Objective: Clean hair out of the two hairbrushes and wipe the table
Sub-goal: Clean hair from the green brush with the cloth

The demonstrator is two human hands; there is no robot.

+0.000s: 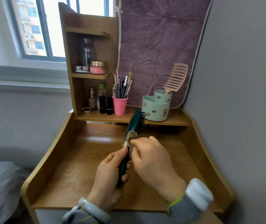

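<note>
While the left hand (111, 173) clamps its fingers (125, 177) round the green hairbrush (136, 122) handle over the counter (74, 167), the right hand (151, 157) pinches a hair clump (133, 135) at its bristles, and the pink hairbrush (176, 78) stands in a holder (155, 110) at 1 o'clock.

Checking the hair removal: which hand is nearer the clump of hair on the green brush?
Right. The right hand pinches the hair clump at the bristles' lower end; the left hand grips the handle of the green hairbrush, below the clump.

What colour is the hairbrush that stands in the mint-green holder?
The hairbrush is pink; the head view shows it best.
</note>
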